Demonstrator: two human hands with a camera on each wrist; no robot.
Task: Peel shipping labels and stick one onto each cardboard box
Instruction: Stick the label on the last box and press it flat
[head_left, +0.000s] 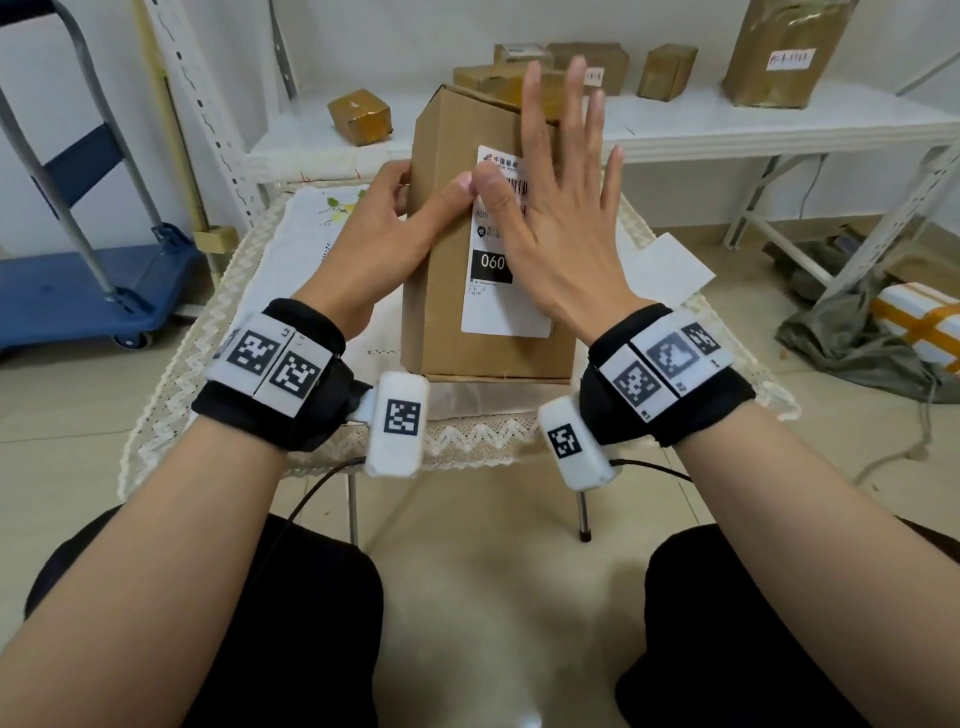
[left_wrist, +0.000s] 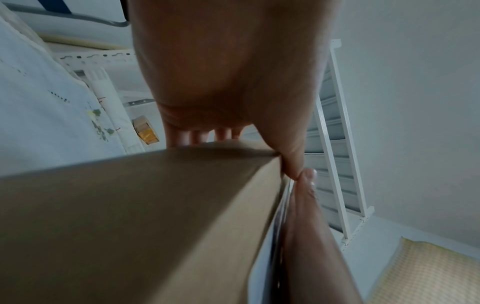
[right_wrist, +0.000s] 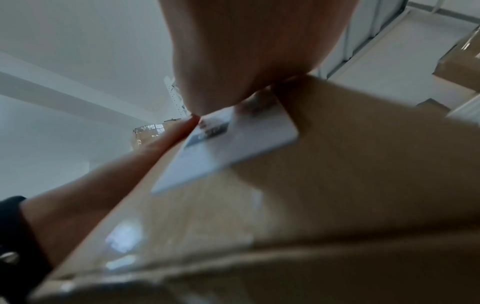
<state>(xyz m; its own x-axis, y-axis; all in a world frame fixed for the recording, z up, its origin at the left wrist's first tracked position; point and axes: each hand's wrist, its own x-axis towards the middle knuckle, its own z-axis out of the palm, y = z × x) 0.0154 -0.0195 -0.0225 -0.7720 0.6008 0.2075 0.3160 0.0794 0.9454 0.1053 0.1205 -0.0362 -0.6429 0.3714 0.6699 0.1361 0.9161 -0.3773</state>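
On the small table (head_left: 182, 374) a tall box (head_left: 452, 291) stands upright, its label (head_left: 493, 306) already lying on the near face. The left hand (head_left: 384, 228) wraps the box's left edge, fingers curled behind it and the thumb laid across the front, touching the label's left margin. The right hand (head_left: 550, 218) is spread flat and wide, palm on the label's upper right part, thumb tip meeting the left thumb; it holds nothing, only presses.

To my eye the risk is the box itself: it is tall on a narrow base, and a hard push from the flat palm could tip it back or slide it on the cloth if the left hand loosens. The bottom of the label looks unpressed, so a hasty sweep could trap a crease or leave a corner up. More boxes (head_left: 667, 73) wait on the shelf (head_left: 779, 124) behind, and a loose white sheet (head_left: 680, 265) lies just right of the box.
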